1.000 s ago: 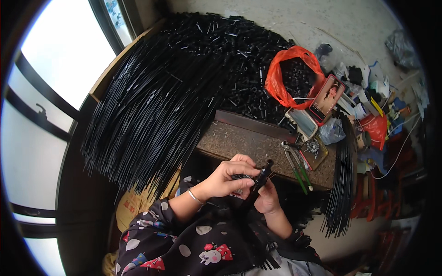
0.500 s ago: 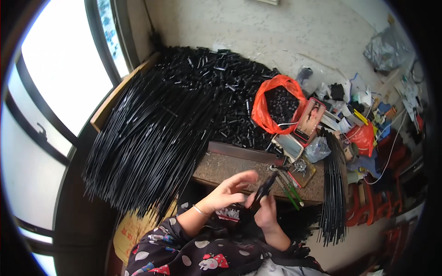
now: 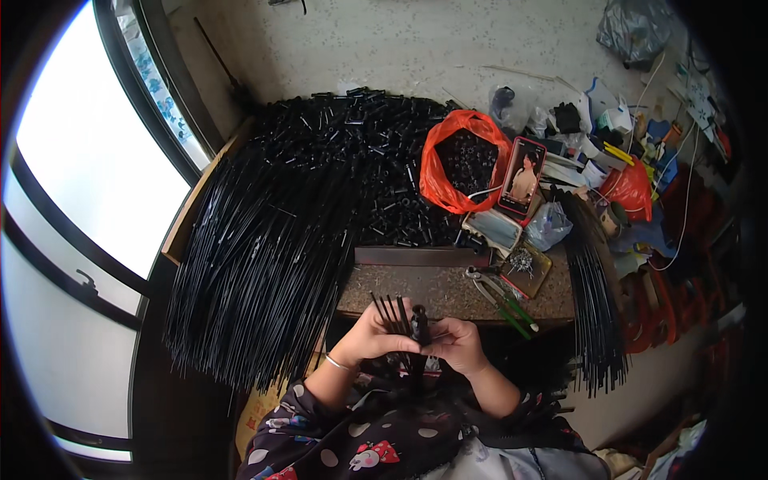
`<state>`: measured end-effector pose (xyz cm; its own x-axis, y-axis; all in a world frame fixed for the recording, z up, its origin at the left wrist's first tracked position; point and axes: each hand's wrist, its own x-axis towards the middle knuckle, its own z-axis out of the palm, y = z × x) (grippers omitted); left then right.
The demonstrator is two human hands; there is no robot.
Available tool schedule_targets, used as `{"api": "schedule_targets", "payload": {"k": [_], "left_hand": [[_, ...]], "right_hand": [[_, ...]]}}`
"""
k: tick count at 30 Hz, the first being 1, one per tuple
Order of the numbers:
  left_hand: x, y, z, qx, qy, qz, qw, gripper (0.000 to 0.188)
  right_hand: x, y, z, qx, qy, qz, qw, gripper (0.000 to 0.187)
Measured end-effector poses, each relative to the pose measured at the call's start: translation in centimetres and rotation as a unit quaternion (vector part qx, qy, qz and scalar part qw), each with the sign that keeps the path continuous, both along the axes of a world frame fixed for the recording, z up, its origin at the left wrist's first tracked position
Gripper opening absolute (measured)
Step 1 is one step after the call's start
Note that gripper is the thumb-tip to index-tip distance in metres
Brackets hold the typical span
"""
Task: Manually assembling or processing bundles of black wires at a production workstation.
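At far left, a bright, pale window in a dark frame, then a plain wooden board edging the workbench. Beside the board, a broad fan of long, thin, glossy black rods drooping over the front edge, with a heap of short, black, tubular pieces piled behind.

Near the middle, in front of the speckled brown bench top, clasps an upright, black, cylindrical piece between both hands. Holds the left hand closed, thumb stretched across to the piece — a silvery bangle around that wrist. Just left of the piece, a few slim, straight black rods spreading upward over the left fingers; cannot tell from here whether gripped there or fixed to the piece. Keeps the right hand in a narrow pinch at the piece's lower part, thumbs nearly meeting.

Farther right, an open red plastic bag of small black parts, a lit phone in a red case, green-handled metal pliers and a shallow tray of silvery pins — then a smaller bundle of long black rods, overhanging the edge.
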<state>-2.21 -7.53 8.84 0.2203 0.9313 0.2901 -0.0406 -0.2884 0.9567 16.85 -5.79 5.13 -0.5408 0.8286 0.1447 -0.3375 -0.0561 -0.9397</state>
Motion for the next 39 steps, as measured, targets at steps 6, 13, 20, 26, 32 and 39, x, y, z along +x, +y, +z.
{"api": "schedule_targets", "payload": {"k": [6,13,20,26,32,39], "left_hand": [[-0.1,0.8,1.3,0.013,-0.084,-0.224,0.971,0.037],[2.8,-0.5,-0.5,0.068,0.126,0.037,0.989,0.047],[2.9,-0.6,-3.6,0.016,0.06,0.061,0.996,0.025],[4.3,-0.5,-4.5,-0.003,-0.041,0.132,0.99,0.02],[4.5,-1.2,-4.2,-0.03,-0.016,0.078,0.996,0.02],[4.7,-0.4,0.4,0.094,0.0,0.136,0.986,0.028]], "right_hand": [[0.8,0.8,-0.9,-0.003,-0.006,0.161,0.987,0.026],[-1.0,0.6,-0.4,0.08,-0.124,-0.148,0.978,0.024],[-1.1,-0.1,0.5,0.306,-0.168,-0.241,0.905,0.021],[-2.0,0.2,-0.9,-0.005,-0.014,-0.155,0.988,0.038],[-0.6,2.0,0.7,0.07,-0.084,-0.087,0.99,0.049],[-0.9,-0.5,7.0,0.493,-0.195,-0.32,0.785,0.018]]}}
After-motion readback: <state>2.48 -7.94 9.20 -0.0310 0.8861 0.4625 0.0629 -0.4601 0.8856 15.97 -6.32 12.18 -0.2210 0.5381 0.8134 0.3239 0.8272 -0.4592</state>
